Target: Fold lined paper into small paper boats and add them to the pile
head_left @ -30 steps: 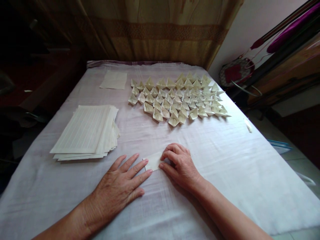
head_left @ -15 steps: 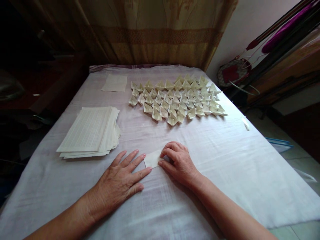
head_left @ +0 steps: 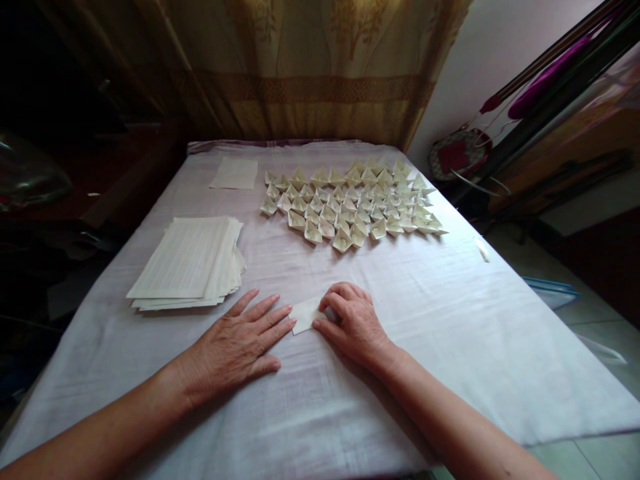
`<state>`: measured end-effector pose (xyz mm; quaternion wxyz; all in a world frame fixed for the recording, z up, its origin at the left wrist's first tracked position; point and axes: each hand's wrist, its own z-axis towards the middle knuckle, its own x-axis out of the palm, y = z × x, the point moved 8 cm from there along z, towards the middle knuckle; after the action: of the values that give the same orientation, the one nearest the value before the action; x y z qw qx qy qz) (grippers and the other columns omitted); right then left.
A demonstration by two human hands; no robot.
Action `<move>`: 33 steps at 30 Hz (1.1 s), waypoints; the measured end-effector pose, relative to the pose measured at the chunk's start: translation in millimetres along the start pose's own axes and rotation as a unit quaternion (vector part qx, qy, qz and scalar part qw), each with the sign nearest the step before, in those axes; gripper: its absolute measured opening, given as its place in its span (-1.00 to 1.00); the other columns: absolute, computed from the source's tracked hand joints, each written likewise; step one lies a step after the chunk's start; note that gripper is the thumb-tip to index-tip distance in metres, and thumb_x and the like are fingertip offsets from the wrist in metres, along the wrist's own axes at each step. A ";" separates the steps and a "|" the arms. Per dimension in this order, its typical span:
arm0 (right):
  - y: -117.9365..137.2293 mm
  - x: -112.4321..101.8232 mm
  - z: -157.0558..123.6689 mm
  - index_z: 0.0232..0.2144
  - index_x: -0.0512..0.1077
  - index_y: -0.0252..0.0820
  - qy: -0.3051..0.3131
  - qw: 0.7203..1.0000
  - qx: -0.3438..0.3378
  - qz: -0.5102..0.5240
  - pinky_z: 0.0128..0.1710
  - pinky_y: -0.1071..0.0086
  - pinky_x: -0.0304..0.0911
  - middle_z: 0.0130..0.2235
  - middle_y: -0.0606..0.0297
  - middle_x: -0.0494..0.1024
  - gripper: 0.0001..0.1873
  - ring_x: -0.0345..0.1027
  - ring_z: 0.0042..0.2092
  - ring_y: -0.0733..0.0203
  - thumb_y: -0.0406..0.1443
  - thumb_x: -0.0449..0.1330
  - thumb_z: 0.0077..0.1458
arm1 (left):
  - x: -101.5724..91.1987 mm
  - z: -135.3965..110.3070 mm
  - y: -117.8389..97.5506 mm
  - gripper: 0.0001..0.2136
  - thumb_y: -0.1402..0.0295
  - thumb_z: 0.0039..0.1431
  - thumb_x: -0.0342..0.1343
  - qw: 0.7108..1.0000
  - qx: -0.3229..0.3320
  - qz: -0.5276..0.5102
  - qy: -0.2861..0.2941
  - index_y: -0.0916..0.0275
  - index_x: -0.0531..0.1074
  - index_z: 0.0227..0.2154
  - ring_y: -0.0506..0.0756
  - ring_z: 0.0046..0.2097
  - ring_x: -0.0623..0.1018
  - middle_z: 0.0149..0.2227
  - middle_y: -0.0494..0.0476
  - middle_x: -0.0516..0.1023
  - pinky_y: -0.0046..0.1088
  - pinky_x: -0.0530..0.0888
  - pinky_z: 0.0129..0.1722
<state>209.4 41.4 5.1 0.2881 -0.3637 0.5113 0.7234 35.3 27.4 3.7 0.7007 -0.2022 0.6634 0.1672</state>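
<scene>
A small folded piece of cream paper (head_left: 305, 313) lies on the white cloth (head_left: 450, 320) between my hands. My left hand (head_left: 240, 343) rests flat on the cloth with fingers stretched out, fingertips at the paper's left edge. My right hand (head_left: 350, 323) is curled, its fingertips pressing down on the paper's right part, which it partly hides. Beyond them sits a cluster of several folded paper boats (head_left: 350, 203).
A stack of lined paper sheets (head_left: 190, 263) lies at the left, and a single sheet (head_left: 235, 173) farther back. A curtain (head_left: 300, 73) hangs behind the table. A scrap (head_left: 483, 250) lies near the right edge; dark furniture stands left, clutter right.
The view has shifted slightly, so everything sits a little differently in frame. My hands stay on the folded paper much as before; the left fingers have slid a bit leftward off it.
</scene>
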 end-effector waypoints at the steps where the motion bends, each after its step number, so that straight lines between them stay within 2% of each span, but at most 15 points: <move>1: -1.3 -0.3 0.0 -0.34 0.43 -0.10 0.005 1.000 0.000 0.007 -0.06 0.19 0.11 -0.20 0.28 0.49 -0.83 0.33 -0.08 0.08 -0.29 0.37 0.02 | 1.0 0.3 2.4 -0.45 -0.11 0.32 -0.19 1.000 -0.001 -0.007 0.009 0.02 0.28 0.23 0.19 0.30 0.27 0.24 0.02 0.40 -0.16 -0.25 0.33; 7: -5.0 0.0 0.0 -0.32 0.46 -0.09 0.020 0.999 -0.003 0.035 -0.04 0.17 0.10 -0.19 0.29 0.49 -0.86 0.33 -0.06 0.10 -0.34 0.34 0.03 | 3.1 2.3 11.5 -0.50 -0.05 0.36 -0.18 0.999 -0.014 -0.039 0.020 0.01 0.26 0.25 0.19 0.29 0.29 0.22 0.01 0.42 -0.12 -0.22 0.33; 13: -7.6 1.5 -0.6 -0.30 0.49 -0.07 0.033 0.997 -0.028 0.065 0.01 0.17 0.11 -0.16 0.30 0.49 -0.83 0.33 -0.04 0.11 -0.42 0.30 0.05 | 10.5 1.9 17.0 -0.59 0.11 0.42 -0.21 0.990 -0.099 -0.101 0.017 0.00 0.31 0.21 0.20 0.28 0.30 0.21 0.03 0.43 -0.05 0.00 0.31; 17: -8.3 -0.7 -0.8 -0.28 0.51 -0.08 0.033 0.996 -0.050 0.071 0.02 0.20 0.13 -0.16 0.30 0.50 -0.80 0.34 -0.05 0.14 -0.47 0.25 0.06 | 8.2 5.2 15.0 -0.61 0.18 0.42 -0.19 0.980 -0.156 -0.116 -0.049 0.09 0.41 0.13 0.21 0.22 0.37 0.15 0.11 0.50 -0.04 0.20 0.23; 20: -5.4 -3.1 -0.9 -0.29 0.52 -0.09 0.026 0.995 -0.061 0.069 0.01 0.22 0.14 -0.16 0.30 0.51 -0.77 0.35 -0.05 0.16 -0.49 0.21 0.07 | -2.2 11.3 9.0 -0.67 0.17 0.35 -0.04 0.971 -0.179 -0.103 -0.123 0.14 0.46 0.04 0.22 0.13 0.44 0.05 0.15 0.57 -0.08 0.29 0.16; 22: -2.7 -3.3 -1.1 -0.30 0.51 -0.09 0.017 0.997 -0.053 0.061 0.00 0.22 0.14 -0.17 0.30 0.51 -0.81 0.35 -0.05 0.15 -0.47 0.21 0.08 | -8.3 17.3 5.2 -0.71 0.16 0.28 0.07 0.964 -0.197 -0.097 -0.147 0.19 0.48 -0.06 0.21 0.03 0.49 -0.03 0.18 0.60 -0.11 0.34 0.09; 25: 0.9 -1.4 -1.9 -0.36 0.49 -0.10 -0.009 0.999 -0.012 0.031 -0.02 0.19 0.13 -0.22 0.29 0.50 -0.97 0.34 -0.08 0.13 -0.34 0.28 0.09 | -14.0 26.2 2.7 -0.82 0.20 0.21 0.15 0.957 -0.231 -0.086 -0.150 0.19 0.46 -0.25 0.18 -0.12 0.51 -0.18 0.14 0.59 -0.19 0.39 -0.05; 29: 7.8 1.0 -3.2 -0.37 0.46 -0.12 -0.041 0.998 0.024 -0.033 -0.05 0.16 0.12 -0.24 0.24 0.47 -0.78 0.31 -0.10 0.05 -0.15 0.37 0.00 | -14.3 31.0 3.6 -0.84 0.23 0.16 0.19 0.951 -0.261 -0.086 -0.139 0.18 0.40 -0.30 0.19 -0.13 0.48 -0.23 0.11 0.53 -0.22 0.38 -0.09; 33: 8.1 2.7 -2.6 -0.35 0.45 -0.12 -0.025 0.998 0.031 -0.038 -0.06 0.17 0.11 -0.22 0.24 0.46 -0.76 0.29 -0.09 0.04 -0.17 0.39 -0.03 | -9.4 28.6 5.6 -0.81 0.25 0.12 0.22 0.951 -0.264 -0.104 -0.123 0.17 0.38 -0.25 0.20 -0.09 0.46 -0.19 0.11 0.51 -0.21 0.36 -0.04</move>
<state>202.0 36.5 6.6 0.3396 -0.3556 0.5120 0.7043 56.5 47.0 13.9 0.7119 -0.4257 0.4798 0.2859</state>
